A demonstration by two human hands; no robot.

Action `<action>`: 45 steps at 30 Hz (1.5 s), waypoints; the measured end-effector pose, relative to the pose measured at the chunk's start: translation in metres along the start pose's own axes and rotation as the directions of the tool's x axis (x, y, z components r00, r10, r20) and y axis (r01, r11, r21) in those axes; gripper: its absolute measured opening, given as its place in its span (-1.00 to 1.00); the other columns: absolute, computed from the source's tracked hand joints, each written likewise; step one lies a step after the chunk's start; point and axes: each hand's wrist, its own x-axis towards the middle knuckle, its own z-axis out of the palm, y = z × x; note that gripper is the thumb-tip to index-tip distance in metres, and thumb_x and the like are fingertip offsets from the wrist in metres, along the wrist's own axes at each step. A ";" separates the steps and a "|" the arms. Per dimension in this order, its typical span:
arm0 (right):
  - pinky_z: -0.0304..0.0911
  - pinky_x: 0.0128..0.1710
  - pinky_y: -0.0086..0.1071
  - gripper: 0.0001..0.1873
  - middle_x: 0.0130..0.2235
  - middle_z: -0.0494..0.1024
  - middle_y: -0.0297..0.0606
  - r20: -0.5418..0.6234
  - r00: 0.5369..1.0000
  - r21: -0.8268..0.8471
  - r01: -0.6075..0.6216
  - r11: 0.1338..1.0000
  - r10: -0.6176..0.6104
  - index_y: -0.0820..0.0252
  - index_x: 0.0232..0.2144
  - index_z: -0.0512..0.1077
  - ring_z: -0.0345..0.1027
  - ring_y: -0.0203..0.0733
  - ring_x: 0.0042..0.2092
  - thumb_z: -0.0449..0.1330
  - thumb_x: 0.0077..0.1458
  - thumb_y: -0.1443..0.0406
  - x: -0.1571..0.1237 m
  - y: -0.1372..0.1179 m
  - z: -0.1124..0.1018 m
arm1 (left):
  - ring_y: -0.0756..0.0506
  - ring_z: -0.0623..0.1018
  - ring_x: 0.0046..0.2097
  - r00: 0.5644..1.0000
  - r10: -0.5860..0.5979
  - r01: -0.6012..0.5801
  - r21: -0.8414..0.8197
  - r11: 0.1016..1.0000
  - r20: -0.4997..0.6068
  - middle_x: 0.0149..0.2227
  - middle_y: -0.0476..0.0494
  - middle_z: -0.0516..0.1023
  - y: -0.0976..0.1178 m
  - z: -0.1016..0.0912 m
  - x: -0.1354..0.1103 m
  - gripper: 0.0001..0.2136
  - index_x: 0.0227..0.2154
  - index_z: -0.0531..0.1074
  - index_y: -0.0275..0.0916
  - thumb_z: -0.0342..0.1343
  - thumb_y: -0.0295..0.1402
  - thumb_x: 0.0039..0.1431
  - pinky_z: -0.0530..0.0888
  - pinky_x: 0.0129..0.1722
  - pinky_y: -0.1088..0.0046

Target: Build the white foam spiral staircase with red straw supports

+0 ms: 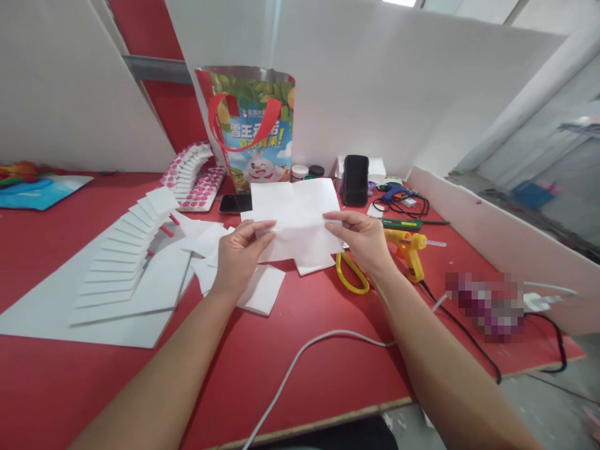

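Here I have the bare left hand (240, 255) pinching the near left part of a thin, white, creased sheet of paper (295, 203) between thumb and fingers, while the bare right hand (364, 239) nips its right side the same way. The sheet hangs stretched between them above the red tabletop (337, 381), far edge pointing at the colourful printed bag with red handles (260, 164); its longer side looks to run left to right, though the slant leaves me unsure. Just below, a white folded paper piece (265, 290) lies near the left wrist. Right of that, a yellow looped handle (360, 290), then a yellow glue gun (413, 255); out left, overlapping white rectangular pieces (119, 255) fan in a curve.
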 end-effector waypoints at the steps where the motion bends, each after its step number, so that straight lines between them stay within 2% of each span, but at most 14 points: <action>1: 0.04 -0.46 -0.36 -0.76 -0.60 0.28 -0.47 -0.003 1.000 -0.011 0.009 1.000 -0.009 0.17 -0.30 0.67 0.06 -0.36 -0.50 0.43 -0.10 0.23 0.000 0.000 0.000 | -0.04 0.48 -0.22 1.000 0.014 -0.014 0.008 1.000 -0.011 -0.26 -0.04 0.55 0.001 0.000 0.000 -0.78 -0.21 0.69 -0.14 0.37 -0.35 0.03 0.44 -0.18 0.43; 4: -0.04 -0.46 -0.36 -0.77 -0.61 0.18 -0.50 -0.003 0.999 -0.031 0.033 0.999 -0.034 0.19 -0.32 0.66 -0.04 -0.37 -0.50 0.43 -0.11 0.26 0.000 -0.001 -0.001 | -0.02 0.47 -0.23 0.999 0.022 -0.021 0.021 1.000 -0.026 -0.24 -0.03 0.56 0.002 -0.001 0.001 -0.75 -0.18 0.69 -0.15 0.37 -0.36 0.01 0.41 -0.15 0.43; 8: -0.02 -0.45 -0.35 -0.77 -0.59 0.15 -0.50 0.001 0.998 -0.057 0.057 0.997 -0.057 0.19 -0.31 0.66 -0.04 -0.36 -0.49 0.42 -0.10 0.25 0.000 -0.003 -0.001 | -0.02 0.47 -0.24 0.999 0.031 -0.030 0.020 0.999 -0.042 -0.22 -0.04 0.56 0.004 -0.001 0.001 -0.70 -0.14 0.68 -0.16 0.38 -0.34 0.01 0.42 -0.17 0.43; 16: 0.14 -0.37 -0.32 -0.76 -0.54 0.31 -0.44 -0.024 0.989 -0.155 0.142 0.978 -0.147 0.17 -0.27 0.66 0.10 -0.31 -0.45 0.40 -0.06 0.25 0.001 0.001 -0.004 | -0.05 0.50 -0.20 0.980 0.192 -0.182 0.175 0.968 -0.042 -0.25 -0.04 0.57 0.004 -0.003 0.000 -0.80 -0.18 0.68 -0.14 0.34 -0.35 0.10 0.41 -0.15 0.39; 20: 0.21 -0.32 -0.31 -0.82 -0.49 0.43 -0.39 -0.031 0.983 -0.210 0.171 0.963 -0.181 0.17 -0.31 0.65 0.20 -0.29 -0.42 0.38 -0.03 0.25 0.003 0.004 -0.005 | -0.03 0.48 -0.26 0.973 0.229 -0.215 0.284 0.934 -0.017 -0.27 -0.03 0.55 0.006 -0.004 0.000 -0.83 -0.18 0.68 -0.14 0.30 -0.36 0.15 0.40 -0.24 0.41; 26: 0.27 -0.23 -0.28 -0.89 -0.35 0.52 -0.29 0.014 0.967 -0.315 0.246 0.917 -0.255 0.14 -0.39 0.62 0.34 -0.23 -0.32 0.35 0.01 0.24 0.007 0.007 -0.012 | -0.05 0.49 -0.22 0.944 0.316 -0.326 0.405 0.855 0.093 -0.29 -0.03 0.49 0.012 -0.006 0.001 -0.87 -0.23 0.66 -0.16 0.22 -0.38 0.23 0.44 -0.12 0.39; 29: 0.29 -0.08 -0.23 -0.90 -0.12 0.55 -0.17 0.048 0.946 -0.336 0.316 0.887 -0.319 0.15 -0.42 0.59 0.42 -0.12 -0.10 0.35 0.02 0.24 0.008 0.003 -0.015 | -0.10 0.50 -0.13 0.943 0.319 -0.330 0.417 0.847 0.098 -0.24 -0.07 0.47 0.015 -0.009 0.002 -0.92 -0.33 0.62 -0.18 0.23 -0.35 0.22 0.43 -0.02 0.32; 31: 0.30 -0.08 -0.23 -0.87 -0.05 0.55 -0.15 0.066 0.953 -0.287 0.301 0.909 -0.295 0.15 -0.41 0.54 0.42 -0.10 -0.06 0.32 0.06 0.21 0.007 0.000 -0.016 | -0.14 0.51 -0.03 0.953 0.291 -0.302 0.357 0.884 0.086 -0.15 -0.12 0.49 0.016 -0.010 0.003 -0.91 -0.39 0.57 -0.19 0.26 -0.30 0.18 0.40 0.06 0.28; 32: 0.31 -0.16 -0.26 -0.85 -0.12 0.57 -0.17 0.073 0.965 -0.250 0.260 0.933 -0.250 0.15 -0.39 0.51 0.44 -0.13 -0.14 0.31 0.08 0.18 0.006 -0.002 -0.016 | -0.16 0.51 -0.02 0.966 0.245 -0.260 0.299 0.918 0.086 -0.13 -0.13 0.51 0.017 -0.010 0.004 -0.89 -0.40 0.55 -0.20 0.26 -0.28 0.17 0.40 0.05 0.28; 35: 0.16 -0.47 -0.38 -0.76 -0.50 0.44 -0.39 0.066 0.994 -0.166 0.102 0.981 -0.092 0.12 -0.36 0.42 0.25 -0.29 -0.48 0.31 0.10 0.11 0.003 -0.005 -0.013 | -0.10 0.53 -0.29 0.996 0.004 -0.013 0.106 0.994 0.092 -0.35 -0.07 0.55 0.018 -0.009 0.004 -0.84 -0.40 0.50 -0.20 0.26 -0.23 0.14 0.45 -0.24 0.37; 37: 0.05 -0.54 -0.41 -0.73 -0.57 0.35 -0.47 0.046 0.998 -0.131 0.041 0.991 -0.036 0.10 -0.36 0.37 0.15 -0.33 -0.56 0.34 0.07 0.11 0.002 -0.007 -0.012 | -0.04 0.44 -0.48 0.984 -0.150 0.149 0.020 0.989 0.092 -0.52 0.01 0.48 0.018 -0.008 0.004 -0.83 -0.39 0.50 -0.20 0.29 -0.22 0.09 0.38 -0.42 0.43; 39: 0.03 -0.56 -0.42 -0.72 -0.57 0.38 -0.46 0.055 0.998 -0.087 -0.003 0.996 0.008 0.08 -0.30 0.36 0.16 -0.32 -0.57 0.34 0.06 0.12 0.002 -0.009 -0.011 | -0.02 0.42 -0.53 0.963 -0.238 0.247 -0.058 0.967 0.125 -0.56 0.04 0.48 0.017 -0.007 0.004 -0.82 -0.35 0.52 -0.20 0.32 -0.24 0.04 0.36 -0.47 0.45; 42: 0.01 -0.55 -0.40 -0.70 -0.54 0.42 -0.43 0.123 0.992 -0.095 0.014 0.995 -0.003 0.09 -0.14 0.45 0.14 -0.32 -0.56 0.31 0.08 0.16 0.001 -0.010 -0.013 | -0.02 0.43 -0.51 0.952 -0.261 0.283 -0.138 0.949 0.158 -0.52 0.01 0.53 0.015 -0.007 0.004 -0.82 -0.29 0.58 -0.18 0.32 -0.28 0.02 0.35 -0.46 0.46; 45: -0.01 -0.50 -0.39 -0.75 -0.42 0.52 -0.34 0.191 0.978 -0.160 0.114 0.980 -0.083 0.14 -0.18 0.58 0.13 -0.33 -0.50 0.24 0.10 0.20 0.000 -0.010 -0.015 | 0.02 0.32 -0.54 0.962 -0.245 0.256 -0.079 0.964 0.118 -0.57 0.02 0.46 0.017 -0.007 0.002 -0.86 -0.35 0.63 -0.21 0.27 -0.30 0.02 0.23 -0.51 0.47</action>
